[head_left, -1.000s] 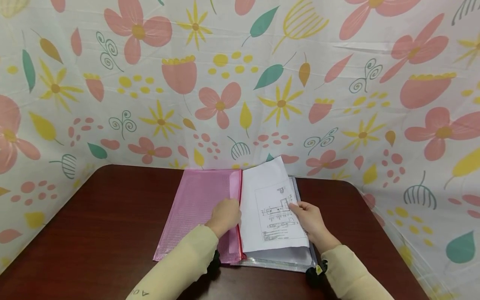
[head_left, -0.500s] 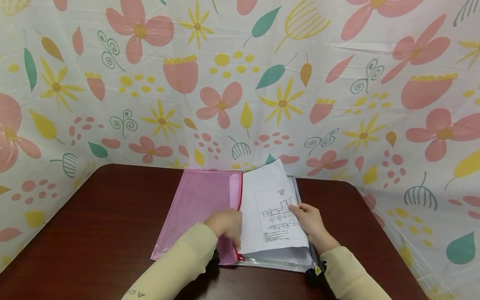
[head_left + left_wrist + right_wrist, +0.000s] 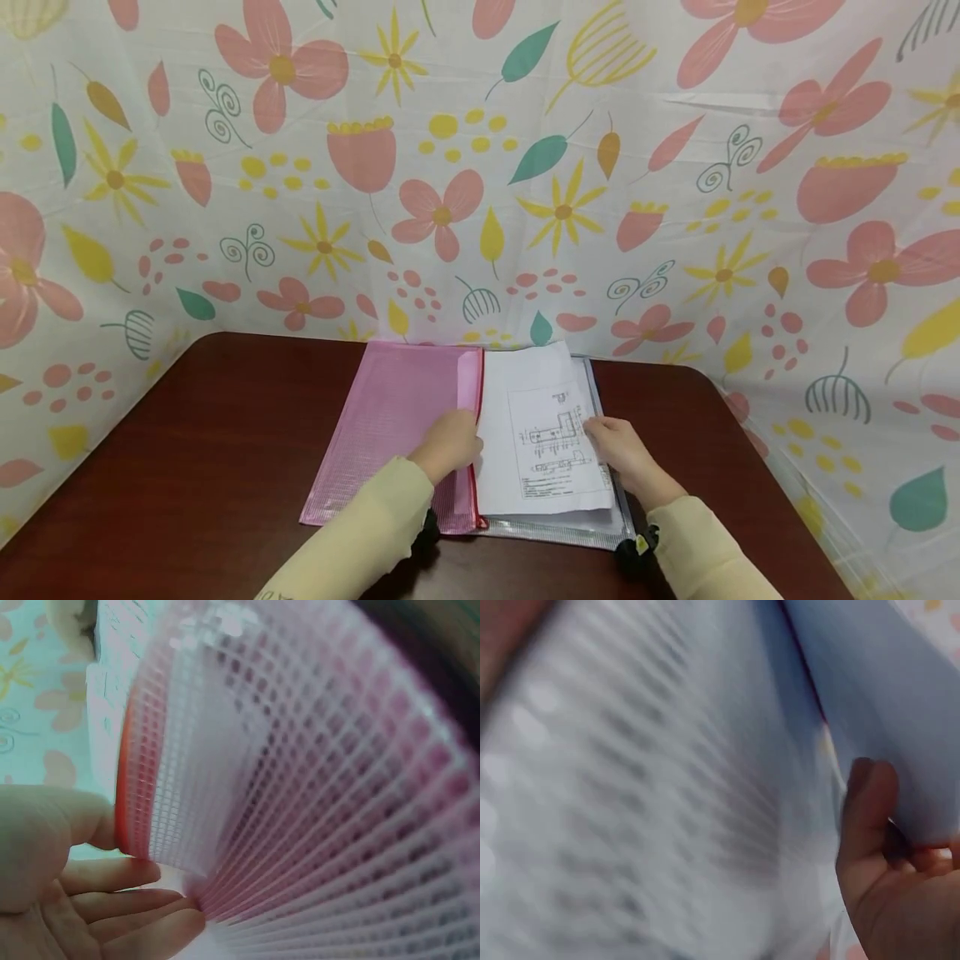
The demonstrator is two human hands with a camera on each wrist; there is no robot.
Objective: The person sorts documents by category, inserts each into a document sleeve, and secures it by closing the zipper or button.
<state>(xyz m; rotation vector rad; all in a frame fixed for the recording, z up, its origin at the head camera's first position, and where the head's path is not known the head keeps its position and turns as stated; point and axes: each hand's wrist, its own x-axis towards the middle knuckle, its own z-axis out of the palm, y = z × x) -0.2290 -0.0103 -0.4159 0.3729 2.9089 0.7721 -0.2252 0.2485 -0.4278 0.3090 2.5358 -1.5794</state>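
Observation:
A pink mesh zip pouch point(image 3: 397, 392) with a red zipper edge point(image 3: 124, 787) lies on the left half of a grey mesh pouch. White sheets of paper point(image 3: 498, 417) lie at its right, the top one printed with a technical drawing. My left hand point(image 3: 450, 442) pinches the pink pouch's red edge between thumb and fingers. With my right hand point(image 3: 626, 457) I hold the right edge of the top sheet, thumb and fingers on either side of it in the right wrist view. The grey mesh pouch point(image 3: 558, 532) shows below and right of the paper.
A dark brown table point(image 3: 187, 467) extends on both sides of the pouches. Behind it hangs a white cloth point(image 3: 480, 258) with flowers and leaves. Black bands point(image 3: 637, 554) sit at my wrists.
The sheet's upper corner has come down and the paper now lies flatter. My left hand slid down along the red edge, then back up. My right hand keeps its grip, slightly lower.

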